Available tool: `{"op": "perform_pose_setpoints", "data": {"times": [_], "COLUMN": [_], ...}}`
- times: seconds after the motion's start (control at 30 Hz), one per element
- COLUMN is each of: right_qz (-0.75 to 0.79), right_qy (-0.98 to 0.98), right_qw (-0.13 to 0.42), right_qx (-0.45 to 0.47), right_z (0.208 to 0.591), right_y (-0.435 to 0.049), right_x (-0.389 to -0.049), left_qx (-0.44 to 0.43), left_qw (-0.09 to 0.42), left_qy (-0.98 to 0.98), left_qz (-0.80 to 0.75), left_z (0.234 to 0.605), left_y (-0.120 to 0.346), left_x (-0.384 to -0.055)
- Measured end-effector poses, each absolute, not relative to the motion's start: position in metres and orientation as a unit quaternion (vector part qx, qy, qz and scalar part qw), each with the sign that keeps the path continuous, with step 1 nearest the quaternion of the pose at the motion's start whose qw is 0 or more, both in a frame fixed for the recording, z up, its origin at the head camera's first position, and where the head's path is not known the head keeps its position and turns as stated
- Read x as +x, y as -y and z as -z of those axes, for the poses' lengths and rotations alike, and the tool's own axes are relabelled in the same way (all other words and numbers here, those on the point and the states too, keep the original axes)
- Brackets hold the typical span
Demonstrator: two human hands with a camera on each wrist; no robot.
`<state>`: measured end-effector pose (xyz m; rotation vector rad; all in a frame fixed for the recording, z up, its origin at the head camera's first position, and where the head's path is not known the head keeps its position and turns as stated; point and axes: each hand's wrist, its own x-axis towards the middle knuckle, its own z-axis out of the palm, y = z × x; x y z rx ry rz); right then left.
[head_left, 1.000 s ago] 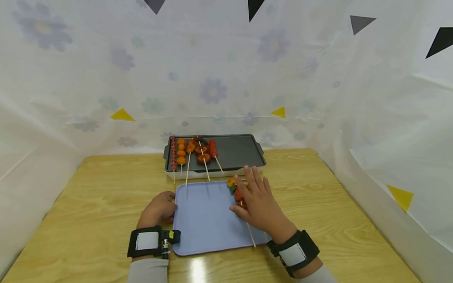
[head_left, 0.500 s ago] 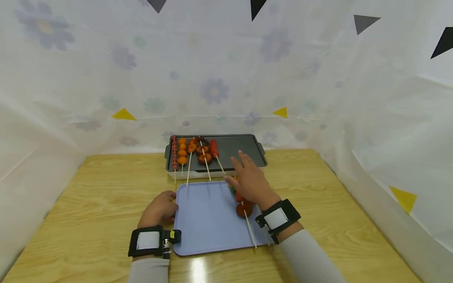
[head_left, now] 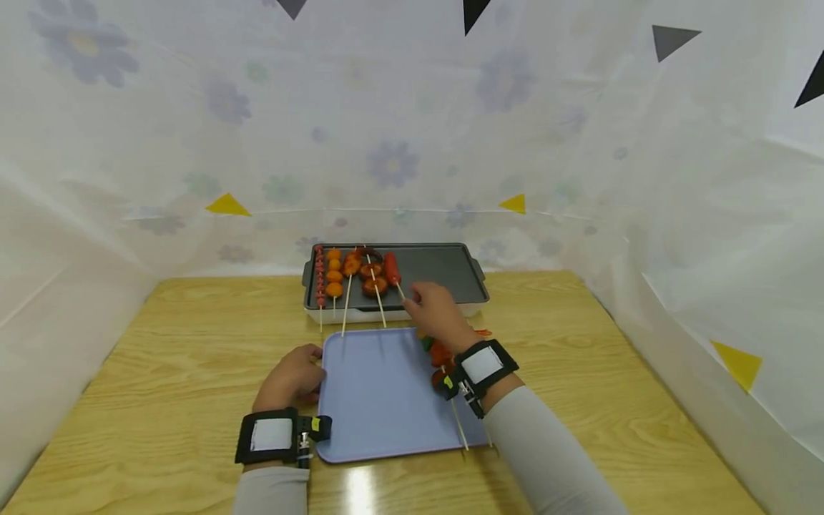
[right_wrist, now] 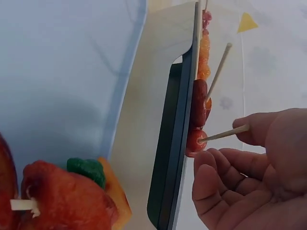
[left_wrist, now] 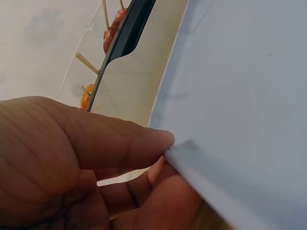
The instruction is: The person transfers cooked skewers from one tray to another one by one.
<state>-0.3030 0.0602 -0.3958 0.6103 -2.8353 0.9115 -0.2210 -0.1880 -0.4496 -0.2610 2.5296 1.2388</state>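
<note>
My left hand (head_left: 291,376) grips the left rim of a lilac tray (head_left: 376,400); the left wrist view shows the thumb on top and fingers underneath. My right hand (head_left: 438,312) is at the front of the grill pan (head_left: 444,266), beside the stick of a red sausage skewer (head_left: 391,269). In the right wrist view, the thumb meets the stick's end (right_wrist: 240,129), with the loosely curled fingers below and a gap between. Skewers of red, green and yellow pieces (right_wrist: 67,196) lie on the tray's right side, partly hidden by my right wrist.
On the pan's left half lie a thin pink skewer (head_left: 320,279), an orange ball skewer (head_left: 334,275), a browned meat skewer (head_left: 350,263) and a skewer of round brown slices (head_left: 375,286). The wooden table (head_left: 193,343) carries pan and tray; white sheeting (head_left: 386,107) surrounds it.
My right hand has moved from over the tray's skewers forward and left to the sausage's stick, its spread fingers now curling. The left hand keeps its hold on the tray.
</note>
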Motion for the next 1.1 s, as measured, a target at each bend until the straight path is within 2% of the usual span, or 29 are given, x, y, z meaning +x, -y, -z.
{"op": "perform_pose_setpoints", "data": {"times": [0.5, 1.1], "right_qz": [-0.366, -0.422], "right_qy": [0.917, 0.884], "right_qw": [-0.072, -0.155], "right_qx": [0.139, 0.126], "right_z": [0.402, 0.401], "right_y": [-0.06, -0.065], "right_x": [-0.316, -0.322], "left_qx": [-0.098, -0.101], "left_qw": [0.149, 0.15], "left_qy": [-0.883, -0.882], "left_qz": [-0.435, -0.436], "left_z": [0.449, 0.449], "left_y": [0.187, 0.186], "left_x": [-0.219, -0.224]}}
